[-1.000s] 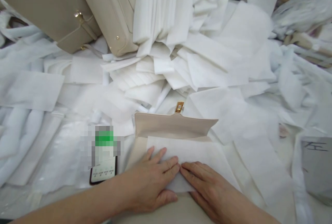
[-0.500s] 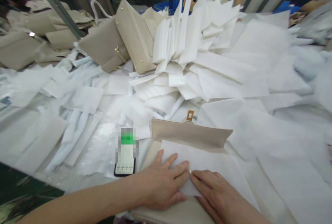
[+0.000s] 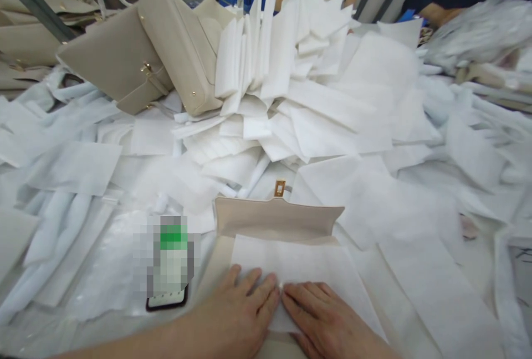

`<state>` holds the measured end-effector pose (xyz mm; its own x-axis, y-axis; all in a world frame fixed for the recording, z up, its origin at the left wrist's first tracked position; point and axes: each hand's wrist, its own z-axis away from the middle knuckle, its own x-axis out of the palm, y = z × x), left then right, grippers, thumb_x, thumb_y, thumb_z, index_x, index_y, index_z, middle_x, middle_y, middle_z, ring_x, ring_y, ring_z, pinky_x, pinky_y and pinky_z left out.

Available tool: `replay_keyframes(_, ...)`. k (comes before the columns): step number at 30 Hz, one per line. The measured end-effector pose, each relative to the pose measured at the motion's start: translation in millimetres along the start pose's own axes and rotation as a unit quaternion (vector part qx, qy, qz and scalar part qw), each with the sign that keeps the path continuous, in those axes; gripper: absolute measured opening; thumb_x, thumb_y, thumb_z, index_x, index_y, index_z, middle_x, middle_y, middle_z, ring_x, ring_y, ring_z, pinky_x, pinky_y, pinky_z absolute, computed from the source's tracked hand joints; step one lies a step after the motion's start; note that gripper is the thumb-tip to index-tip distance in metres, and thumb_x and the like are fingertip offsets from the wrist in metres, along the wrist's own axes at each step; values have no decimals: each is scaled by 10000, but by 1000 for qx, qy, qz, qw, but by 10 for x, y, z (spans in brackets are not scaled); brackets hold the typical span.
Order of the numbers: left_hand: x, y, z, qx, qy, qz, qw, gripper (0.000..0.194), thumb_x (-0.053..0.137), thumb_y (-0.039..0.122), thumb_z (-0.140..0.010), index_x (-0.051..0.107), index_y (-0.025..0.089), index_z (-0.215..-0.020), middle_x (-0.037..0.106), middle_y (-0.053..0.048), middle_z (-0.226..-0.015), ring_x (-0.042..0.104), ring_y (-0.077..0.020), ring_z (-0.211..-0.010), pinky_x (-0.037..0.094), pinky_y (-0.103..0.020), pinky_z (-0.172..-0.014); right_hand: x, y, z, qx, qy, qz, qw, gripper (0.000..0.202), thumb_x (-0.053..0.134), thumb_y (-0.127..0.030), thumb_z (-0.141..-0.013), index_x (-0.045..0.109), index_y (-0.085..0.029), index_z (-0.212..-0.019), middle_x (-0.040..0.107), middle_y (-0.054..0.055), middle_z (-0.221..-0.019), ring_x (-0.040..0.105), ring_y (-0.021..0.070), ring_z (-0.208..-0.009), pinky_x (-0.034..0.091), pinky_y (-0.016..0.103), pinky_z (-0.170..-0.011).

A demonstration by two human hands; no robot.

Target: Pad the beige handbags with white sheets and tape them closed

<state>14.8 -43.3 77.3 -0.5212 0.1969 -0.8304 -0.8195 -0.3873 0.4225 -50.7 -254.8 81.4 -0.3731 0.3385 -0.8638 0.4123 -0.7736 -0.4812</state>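
Observation:
A beige handbag lies before me with its flap laid back and a gold clasp piece at the flap's edge. A white sheet of padding paper covers the bag's body. My left hand rests on this sheet, fingers spread flat. My right hand lies flat on it too, its fingers close together and the fingertips almost meeting those of my left hand. Between the fingertips shows a tiny white spot that I cannot identify. Left of the bag lies a phone, its screen partly blurred.
White sheets are heaped across the table. Two beige bags lean against a stack of folded white pads. More beige bags lie at the far left. Clear plastic wrap is at the right, near another person's arm.
The view has swung to the right, so everything sits further left in it. Both hands remain on the white sheet, with little visible change in their pose.

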Motion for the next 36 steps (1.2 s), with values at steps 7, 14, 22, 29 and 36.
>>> replay_keyframes(7, 70, 64, -26, -19, -7, -63, 998, 460, 300, 212, -960, 378, 88, -1395, 434, -201, -1409, 517, -339, -1193, 467, -460, -870, 76, 54, -13, -39, 36, 33, 998, 357, 573, -114, -772, 561, -161, -1126, 632, 74, -1072, 575, 208, -927, 470, 349, -836)
replay_keyframes(14, 36, 87, -32, -44, 10, -76, 996, 469, 309, 202, -942, 393, 46, -1377, 420, -230, -1408, 559, -347, -1119, 500, -455, -800, -27, 69, -39, -31, 57, 52, 996, 403, 475, -76, -800, 559, -145, -1188, 615, 91, -1202, 565, 217, -1037, 455, 376, -902)
replay_keyframes(22, 13, -101, -25, 5, 40, 2, 999, 608, 313, 264, -945, 73, 175, -1497, 155, -79, -1558, 237, -348, -1387, 300, -574, -1060, -22, 77, -103, 13, -4, -17, 1000, 472, 479, -71, -756, 548, -164, -1213, 608, 98, -1198, 564, 219, -1050, 470, 375, -914)
replay_keyframes(29, -5, -162, -26, 19, -10, 70, 997, 594, 279, 241, -948, 70, 136, -1494, 177, -121, -1547, 224, -299, -1406, 263, -534, -1107, -21, 88, -125, 8, -10, -36, 999, 485, 465, -42, -748, 545, -174, -1208, 609, 85, -1149, 559, 208, -1012, 472, 359, -899)
replay_keyframes(36, -17, -176, -49, 11, -35, 104, 994, 611, 289, 255, -939, 61, 155, -1497, 174, -109, -1554, 208, -317, -1408, 253, -544, -1114, 53, 130, -94, -6, 6, -18, 1000, 462, 463, -33, -735, 568, -167, -1164, 642, 70, -1052, 587, 203, -937, 500, 349, -873)
